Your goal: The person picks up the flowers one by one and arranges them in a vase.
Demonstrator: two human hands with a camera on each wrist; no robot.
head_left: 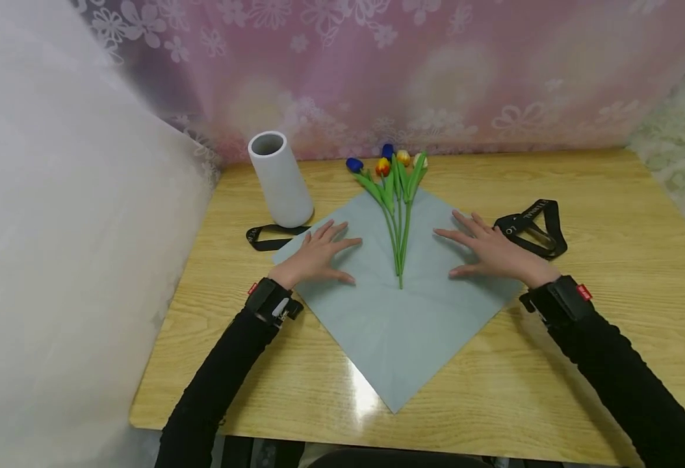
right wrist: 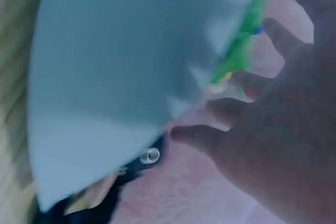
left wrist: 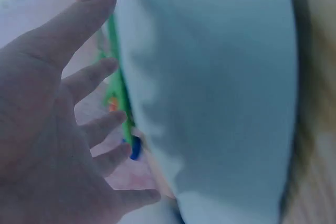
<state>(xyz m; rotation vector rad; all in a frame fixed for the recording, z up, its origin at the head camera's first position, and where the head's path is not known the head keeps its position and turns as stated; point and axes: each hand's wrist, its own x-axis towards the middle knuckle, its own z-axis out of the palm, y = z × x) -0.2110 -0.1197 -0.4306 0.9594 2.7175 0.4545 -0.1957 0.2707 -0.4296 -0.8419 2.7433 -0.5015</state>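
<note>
A pale blue-grey sheet of wrapping paper lies on the table turned like a diamond, one corner toward the person. On its middle rest several artificial tulips with green stems, their blue, orange and yellowish heads at the far corner. The left hand hovers over the paper's left side, fingers spread, palm down. Over the right side the right hand is spread likewise. In both wrist views the palms show bare, with the paper below and nothing held.
Behind the left hand stands a white vase. A black lettered ribbon lies looped at the right, and another black ribbon sticks out at the left by the vase. A pink floral curtain hangs along the wooden table's back edge.
</note>
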